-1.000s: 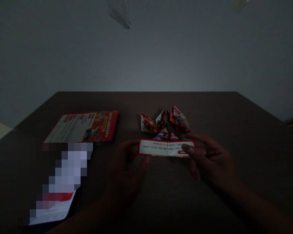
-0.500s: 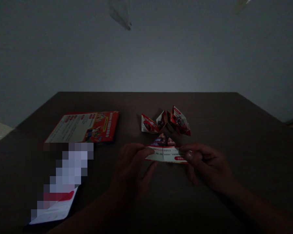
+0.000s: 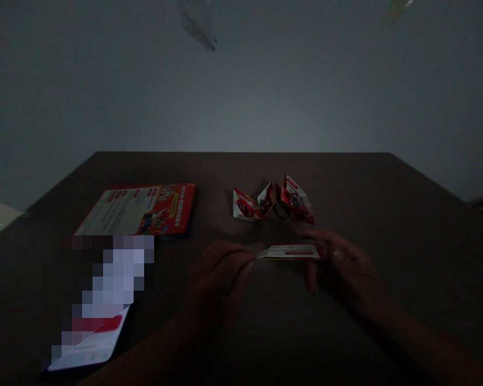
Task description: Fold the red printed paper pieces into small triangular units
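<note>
Between my hands, above the near middle of the table, is a folded piece of printed paper (image 3: 292, 251), white with red edges and seen almost edge-on. My left hand (image 3: 221, 273) pinches its left corner between thumb and fingers. At the other end, my right hand (image 3: 348, 268) grips the right edge, its thumb on top and a fingertip showing below. Just beyond the hands stand several folded red-and-white paper pieces (image 3: 268, 201), creased into peaked shapes with pictures on them. The dim light hides the paper's underside.
On the left of the dark table (image 3: 346, 177) lies a red printed booklet or flat box (image 3: 185, 209). Nearer to me, a phone with a lit screen (image 3: 92, 348) lies by my left forearm, partly blurred out. A pale wall (image 3: 241, 80) rises behind the table.
The paper has tilted nearly flat, and its pictured triangular part no longer shows. My left hand has shifted its pinch to the corner; my right hand has turned slightly.
</note>
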`<action>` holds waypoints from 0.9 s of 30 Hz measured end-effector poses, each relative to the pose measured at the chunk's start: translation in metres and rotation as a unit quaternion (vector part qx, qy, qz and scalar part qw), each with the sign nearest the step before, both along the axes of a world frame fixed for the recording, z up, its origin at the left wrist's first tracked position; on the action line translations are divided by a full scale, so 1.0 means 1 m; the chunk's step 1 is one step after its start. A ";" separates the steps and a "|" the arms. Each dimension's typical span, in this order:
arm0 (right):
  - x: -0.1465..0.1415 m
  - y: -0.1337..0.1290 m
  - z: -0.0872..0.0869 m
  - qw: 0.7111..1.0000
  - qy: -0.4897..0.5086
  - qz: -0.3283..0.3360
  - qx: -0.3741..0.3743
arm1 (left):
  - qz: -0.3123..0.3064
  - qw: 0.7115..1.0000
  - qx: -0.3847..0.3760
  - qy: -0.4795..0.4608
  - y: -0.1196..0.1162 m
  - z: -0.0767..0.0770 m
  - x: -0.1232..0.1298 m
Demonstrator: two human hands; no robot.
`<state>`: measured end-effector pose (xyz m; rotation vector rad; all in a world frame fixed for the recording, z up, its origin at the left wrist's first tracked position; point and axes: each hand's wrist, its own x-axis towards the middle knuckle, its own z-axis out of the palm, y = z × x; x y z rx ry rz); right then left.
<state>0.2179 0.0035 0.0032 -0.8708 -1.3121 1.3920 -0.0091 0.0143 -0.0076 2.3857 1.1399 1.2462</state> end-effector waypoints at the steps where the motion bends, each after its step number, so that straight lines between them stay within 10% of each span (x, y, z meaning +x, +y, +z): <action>1: 0.000 0.000 -0.001 1.000 0.005 0.008 0.004 | 0.001 1.000 -0.010 -0.010 -0.001 0.001 0.001; 14: -0.005 0.006 0.007 0.953 -0.240 -0.052 0.176 | -0.068 0.986 -0.132 -0.080 -0.005 0.003 0.004; 27: -0.006 0.009 0.001 0.970 -0.236 -0.011 0.058 | -0.034 0.998 -0.029 0.032 -0.006 0.001 0.004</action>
